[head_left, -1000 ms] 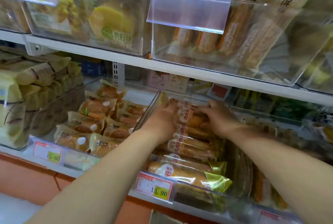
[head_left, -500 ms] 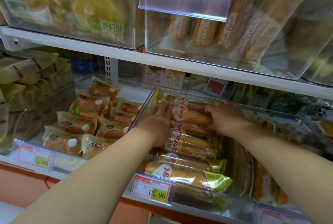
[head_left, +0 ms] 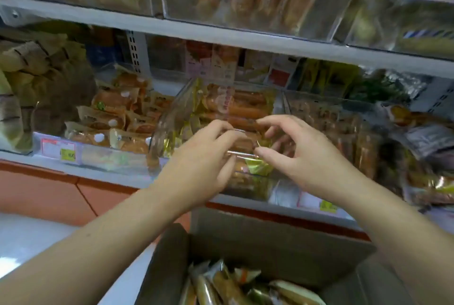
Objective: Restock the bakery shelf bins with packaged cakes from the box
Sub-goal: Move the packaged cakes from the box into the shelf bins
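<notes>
Head view: heavy motion blur, upper shelf (head_left: 221, 34) stock smeared, price tag (head_left: 67, 148) unreadable; the brown cardboard box (head_left: 270, 250) at near bottom is cut off by the frame edge, glossy packaged cakes (head_left: 221, 282) inside. Clear rigid-plastic bin (head_left: 167, 127) mid-shelf holds long film-wrapped stacked cakes (head_left: 245, 108). Its front is partly hidden by left hand (head_left: 201, 159) and right hand (head_left: 307, 157), both just near of it, fingers loosely curled, spread, gripping nothing.

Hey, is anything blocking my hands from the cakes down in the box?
Nothing visible. The box stands open below both hands, its packaged cakes uncovered. The left hand and right hand hover by the clear bin above it.
</notes>
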Motion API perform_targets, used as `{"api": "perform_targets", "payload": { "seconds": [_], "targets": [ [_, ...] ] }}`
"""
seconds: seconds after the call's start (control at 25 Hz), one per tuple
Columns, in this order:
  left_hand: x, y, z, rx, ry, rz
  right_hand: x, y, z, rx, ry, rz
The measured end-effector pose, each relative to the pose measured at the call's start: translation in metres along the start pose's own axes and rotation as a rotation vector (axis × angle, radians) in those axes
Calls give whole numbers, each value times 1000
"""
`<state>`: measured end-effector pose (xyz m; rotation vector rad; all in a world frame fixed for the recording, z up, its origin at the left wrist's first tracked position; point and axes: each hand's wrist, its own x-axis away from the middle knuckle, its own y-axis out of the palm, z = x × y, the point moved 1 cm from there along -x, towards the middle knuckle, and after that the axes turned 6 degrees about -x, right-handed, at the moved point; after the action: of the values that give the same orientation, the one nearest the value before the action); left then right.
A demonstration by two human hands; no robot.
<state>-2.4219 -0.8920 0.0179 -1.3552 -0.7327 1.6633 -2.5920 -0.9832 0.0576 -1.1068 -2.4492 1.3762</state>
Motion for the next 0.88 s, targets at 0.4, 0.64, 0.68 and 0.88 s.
{"api": "perform_targets", "payload": {
  "seconds": [0.4,0.64,0.68,0.88],
  "targets": [
    [137,171,38,-77,-39,-1135,162,142,159,328,499,-1059],
    [201,223,29,51,-216,-1190,214,231,232,-23,820,-872],
    [208,228,30,62,-260,-1162,219,242,236,-72,864,-798],
    [233,245,31,126,-485,-978,232,294,245,-85,985,-640]
  ]
}}
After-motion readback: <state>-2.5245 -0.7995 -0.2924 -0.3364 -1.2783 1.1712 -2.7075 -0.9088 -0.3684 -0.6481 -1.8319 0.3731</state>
